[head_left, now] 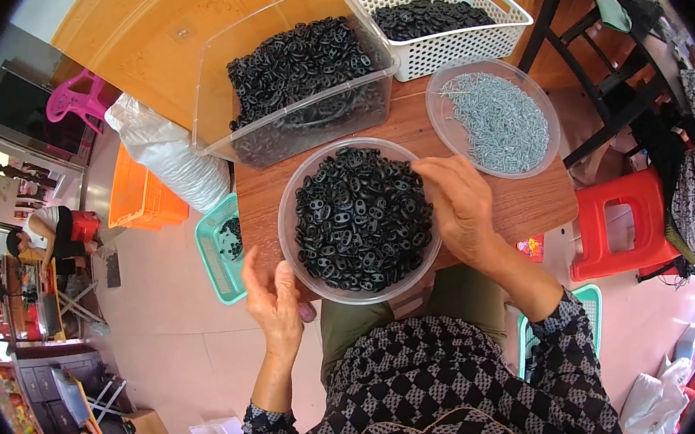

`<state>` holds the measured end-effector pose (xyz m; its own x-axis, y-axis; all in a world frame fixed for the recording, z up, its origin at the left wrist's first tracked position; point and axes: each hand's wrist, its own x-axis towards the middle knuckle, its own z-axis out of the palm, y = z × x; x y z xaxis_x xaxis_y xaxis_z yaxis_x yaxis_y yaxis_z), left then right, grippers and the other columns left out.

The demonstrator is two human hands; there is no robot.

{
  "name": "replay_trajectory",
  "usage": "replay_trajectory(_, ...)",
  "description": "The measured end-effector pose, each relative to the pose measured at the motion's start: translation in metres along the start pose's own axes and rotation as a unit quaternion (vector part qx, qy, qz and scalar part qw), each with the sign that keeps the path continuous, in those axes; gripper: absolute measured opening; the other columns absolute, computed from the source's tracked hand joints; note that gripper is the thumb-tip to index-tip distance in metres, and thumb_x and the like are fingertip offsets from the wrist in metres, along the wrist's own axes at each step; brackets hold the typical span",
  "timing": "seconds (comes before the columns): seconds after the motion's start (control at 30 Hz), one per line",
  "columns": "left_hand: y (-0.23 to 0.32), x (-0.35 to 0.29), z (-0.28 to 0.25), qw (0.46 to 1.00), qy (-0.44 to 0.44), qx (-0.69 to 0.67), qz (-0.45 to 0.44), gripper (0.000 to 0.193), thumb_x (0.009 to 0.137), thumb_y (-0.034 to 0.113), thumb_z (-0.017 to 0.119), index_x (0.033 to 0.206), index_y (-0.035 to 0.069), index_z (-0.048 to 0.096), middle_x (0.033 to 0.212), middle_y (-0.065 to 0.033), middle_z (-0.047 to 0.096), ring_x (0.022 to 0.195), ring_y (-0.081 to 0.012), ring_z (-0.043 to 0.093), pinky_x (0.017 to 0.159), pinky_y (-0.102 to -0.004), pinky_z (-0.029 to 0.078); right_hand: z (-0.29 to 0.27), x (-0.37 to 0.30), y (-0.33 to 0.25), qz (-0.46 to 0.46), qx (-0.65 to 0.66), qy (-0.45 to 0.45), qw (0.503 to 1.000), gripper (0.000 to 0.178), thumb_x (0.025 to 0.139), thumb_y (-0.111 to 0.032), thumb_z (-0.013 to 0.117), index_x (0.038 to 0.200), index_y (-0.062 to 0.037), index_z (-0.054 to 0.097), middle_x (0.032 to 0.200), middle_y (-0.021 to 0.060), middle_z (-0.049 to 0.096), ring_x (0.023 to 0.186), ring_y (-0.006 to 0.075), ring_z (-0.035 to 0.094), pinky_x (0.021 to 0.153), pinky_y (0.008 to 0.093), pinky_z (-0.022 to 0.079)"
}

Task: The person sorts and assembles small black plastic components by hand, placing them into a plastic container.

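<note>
A round clear bowl (285, 236) heaped with small black plastic pieces (364, 219), oval with two holes, sits at the table's near edge, over my knees. My left hand (276, 302) is beside the bowl's lower left rim, thumb and fingers apart, with nothing in it. At the bowl's right rim is my right hand (461, 207), its fingers stretched toward the pieces and slightly bent. It appears to hold nothing; its fingertips meet the rim in the picture, but whether they touch is unclear. Behind stands a clear bin (323, 118) full of the same black pieces.
A shallow dish (435, 108) of silvery screws (499, 123) stands on the wooden table (524, 209). Behind it is a white perforated basket (464, 52) with black pieces. A green basket (227, 289) and orange crate (145, 193) stand left, a red stool (623, 223) right.
</note>
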<state>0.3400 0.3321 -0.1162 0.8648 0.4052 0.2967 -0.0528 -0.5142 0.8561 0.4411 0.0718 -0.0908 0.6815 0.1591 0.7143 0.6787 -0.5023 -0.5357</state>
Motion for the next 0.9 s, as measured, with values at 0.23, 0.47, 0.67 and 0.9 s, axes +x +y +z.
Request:
replay_trajectory(0.23,0.005,0.012,0.02,0.959,-0.081,-0.182,-0.203,0.05,0.088,0.003,0.057,0.132,-0.003,0.035,0.058,-0.0005,0.05,0.041,-0.0069,0.04,0.038,-0.0203,0.032,-0.013,-0.019,0.006,0.041,-0.02,-0.014,0.999,0.025,0.073,0.009,0.062,0.096,0.001,0.063,0.087,0.0133,0.063,0.077,0.0302,0.058,0.065,0.0357,0.047)
replay_trajectory(0.47,-0.021,0.046,0.036,0.971,-0.098,-0.161,-0.149,0.048,0.085,0.0,0.057,0.129,-0.003,0.038,0.06,-0.0019,0.053,0.044,-0.0066,0.042,0.039,-0.0202,0.032,-0.013,-0.022,0.01,0.054,-0.025,-0.017,0.998,0.022,0.073,0.009,0.062,0.094,0.0002,0.064,0.081,0.0113,0.061,0.074,0.0288,0.056,0.063,0.0358,0.046)
replay_trajectory(0.67,-0.024,0.056,0.039,0.972,-0.11,-0.137,-0.154,0.046,0.086,0.001,0.058,0.128,-0.001,0.04,0.063,-0.0028,0.056,0.048,-0.0061,0.045,0.04,-0.0187,0.033,-0.012,-0.028,0.012,0.073,-0.035,-0.049,0.996,0.019,0.076,0.007,0.063,0.094,-0.0001,0.065,0.081,0.0101,0.062,0.075,0.026,0.057,0.064,0.0332,0.046)
replay_trajectory(0.9,-0.017,0.047,0.03,0.969,0.03,0.154,0.189,0.031,0.085,0.011,0.065,0.112,-0.001,0.056,0.079,-0.0097,0.063,0.067,-0.0218,0.057,0.06,-0.0326,0.044,-0.012,-0.033,0.005,0.067,-0.035,-0.045,0.996,0.019,0.074,0.005,0.065,0.092,-0.0007,0.064,0.079,0.0107,0.06,0.073,0.0283,0.055,0.062,0.0354,0.045)
